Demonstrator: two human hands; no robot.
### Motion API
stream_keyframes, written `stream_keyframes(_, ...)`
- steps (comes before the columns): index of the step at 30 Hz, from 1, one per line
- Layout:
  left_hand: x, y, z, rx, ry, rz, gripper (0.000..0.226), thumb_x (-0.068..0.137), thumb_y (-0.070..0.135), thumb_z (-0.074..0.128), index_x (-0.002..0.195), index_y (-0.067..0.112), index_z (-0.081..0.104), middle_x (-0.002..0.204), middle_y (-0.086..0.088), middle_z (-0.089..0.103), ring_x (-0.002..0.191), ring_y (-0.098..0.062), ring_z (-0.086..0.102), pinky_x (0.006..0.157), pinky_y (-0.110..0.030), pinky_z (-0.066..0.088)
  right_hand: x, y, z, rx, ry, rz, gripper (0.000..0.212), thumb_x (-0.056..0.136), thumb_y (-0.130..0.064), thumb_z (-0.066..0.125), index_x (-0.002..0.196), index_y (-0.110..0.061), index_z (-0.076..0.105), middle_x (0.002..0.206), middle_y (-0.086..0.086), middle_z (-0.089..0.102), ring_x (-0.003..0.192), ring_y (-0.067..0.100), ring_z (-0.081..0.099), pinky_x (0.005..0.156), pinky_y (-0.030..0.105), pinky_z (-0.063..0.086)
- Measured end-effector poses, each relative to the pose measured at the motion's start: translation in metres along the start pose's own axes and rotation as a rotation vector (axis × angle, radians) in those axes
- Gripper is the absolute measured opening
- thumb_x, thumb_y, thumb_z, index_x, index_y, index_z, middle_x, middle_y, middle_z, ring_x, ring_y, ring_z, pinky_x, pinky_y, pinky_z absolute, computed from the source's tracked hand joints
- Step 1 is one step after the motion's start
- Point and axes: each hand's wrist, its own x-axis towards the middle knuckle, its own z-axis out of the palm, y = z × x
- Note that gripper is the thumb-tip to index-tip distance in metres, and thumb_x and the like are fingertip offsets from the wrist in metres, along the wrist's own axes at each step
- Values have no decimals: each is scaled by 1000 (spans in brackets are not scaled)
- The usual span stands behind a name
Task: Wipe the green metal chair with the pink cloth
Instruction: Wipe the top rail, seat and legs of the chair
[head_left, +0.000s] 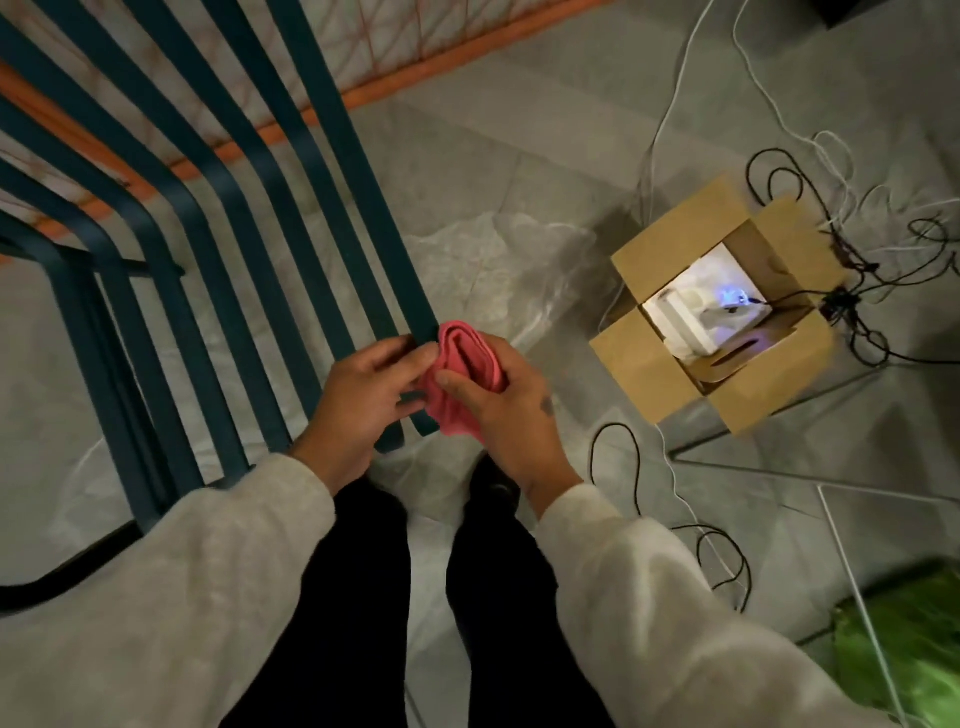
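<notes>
Both hands hold the bunched pink cloth (465, 376) against the near end of the green metal chair (291, 218)'s outermost slat, left hand (363, 402) pinching one side, right hand (498, 410) gripping the other, so the wad could slide off the narrow slat and leave it unwiped.
</notes>
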Motion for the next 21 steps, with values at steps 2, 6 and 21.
stream_keyframes(2, 1, -3, 3, -11, 4, 2, 28, 90, 25, 69, 113, 10, 70, 104, -10, 75, 96, -23, 73, 85, -37, 60, -2, 19, -8, 15, -3, -3, 45, 83, -10, 79, 125, -17, 66, 111, -1, 73, 102, 12, 69, 94, 31, 57)
stream_keyframes(6, 6, -13, -3, 30, -53, -35, 32, 88, 30, 68, 115, 12, 68, 107, -6, 75, 99, -20, 73, 87, -37, 59, 4, 48, -24, 121, -61, 103, 43, 81, -2, 79, 123, -7, 68, 109, 19, 73, 95, 25, 70, 89, 48, 58)
stream_keyframes(21, 28, -72, -13, 374, -218, 153, 31, 76, 16, 83, 106, 21, 74, 103, 13, 75, 102, -1, 68, 89, -18, 51, 54, 109, -28, -272, -97, 132, 46, 69, 1, 85, 109, -20, 76, 86, 17, 74, 74, 26, 70, 72, 52, 61)
